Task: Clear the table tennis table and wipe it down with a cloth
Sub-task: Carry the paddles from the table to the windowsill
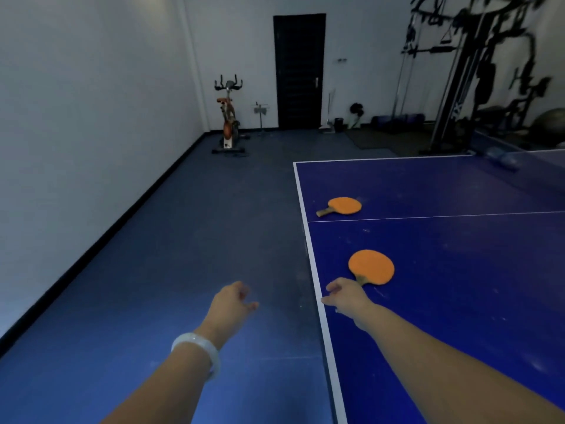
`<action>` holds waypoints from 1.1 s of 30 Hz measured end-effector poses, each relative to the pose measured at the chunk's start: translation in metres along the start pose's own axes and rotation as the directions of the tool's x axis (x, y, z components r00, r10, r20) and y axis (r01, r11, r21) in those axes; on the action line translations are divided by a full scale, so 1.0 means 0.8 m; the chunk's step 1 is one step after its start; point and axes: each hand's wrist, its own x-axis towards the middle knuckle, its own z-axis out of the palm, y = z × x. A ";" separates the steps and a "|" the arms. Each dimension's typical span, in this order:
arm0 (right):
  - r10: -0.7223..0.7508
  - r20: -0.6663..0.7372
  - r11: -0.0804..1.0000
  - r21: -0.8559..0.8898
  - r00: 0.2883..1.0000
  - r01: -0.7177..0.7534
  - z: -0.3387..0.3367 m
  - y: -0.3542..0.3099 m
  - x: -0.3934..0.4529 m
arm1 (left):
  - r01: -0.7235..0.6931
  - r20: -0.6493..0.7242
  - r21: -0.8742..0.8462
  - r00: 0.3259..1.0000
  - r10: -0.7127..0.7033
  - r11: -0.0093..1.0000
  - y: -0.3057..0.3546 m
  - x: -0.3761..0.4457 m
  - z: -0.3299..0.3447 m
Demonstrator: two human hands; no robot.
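Two flat orange rubber-faced paddles (371, 267) (345, 205) remain on the blue desk (458, 270); the nearer handle is reached by the right hand (347, 296), its grip loosely open and empty, and must be grasped next.

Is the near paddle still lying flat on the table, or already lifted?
Lying flat. The near paddle rests face-up on the table; the right hand is at its handle, but whether it grips it I cannot tell.
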 end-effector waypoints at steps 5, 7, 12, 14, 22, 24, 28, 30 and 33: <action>0.118 -0.066 0.992 0.048 0.991 -0.115 0.007 -0.009 0.079 | -0.059 0.089 -0.001 0.994 0.059 0.998 -0.013 0.117 0.001; 0.172 -0.106 0.982 0.093 0.979 -0.163 0.010 -0.007 0.108 | -0.102 0.148 -0.021 0.983 0.104 0.995 -0.018 0.164 0.008; 0.367 -0.200 0.913 0.268 0.909 -0.309 0.029 0.006 0.153 | -0.235 0.304 -0.042 0.923 0.237 0.971 -0.026 0.280 0.020; 0.443 -0.230 0.879 0.300 0.866 -0.370 0.040 0.011 0.160 | -0.283 0.367 -0.045 0.887 0.280 0.958 -0.026 0.319 0.022; 0.593 -0.460 0.803 0.274 0.661 -0.530 0.064 0.034 0.172 | -0.434 0.561 -0.103 0.718 0.412 0.895 0.004 0.425 0.066; 0.611 -0.497 0.783 0.261 0.617 -0.565 0.059 0.042 0.189 | -0.451 0.596 -0.124 0.679 0.429 0.884 0.018 0.448 0.084; 0.650 -0.507 0.741 0.261 0.565 -0.618 0.045 0.060 0.245 | -0.485 0.620 -0.144 0.635 0.461 0.862 0.047 0.496 0.113; 0.700 -0.496 0.689 0.278 0.514 -0.669 0.041 0.066 0.274 | -0.495 0.645 -0.132 0.615 0.454 0.859 0.061 0.523 0.125; 0.724 -0.558 0.615 0.255 0.406 -0.746 0.040 0.074 0.313 | -0.519 0.676 -0.115 0.583 0.450 0.847 0.083 0.566 0.144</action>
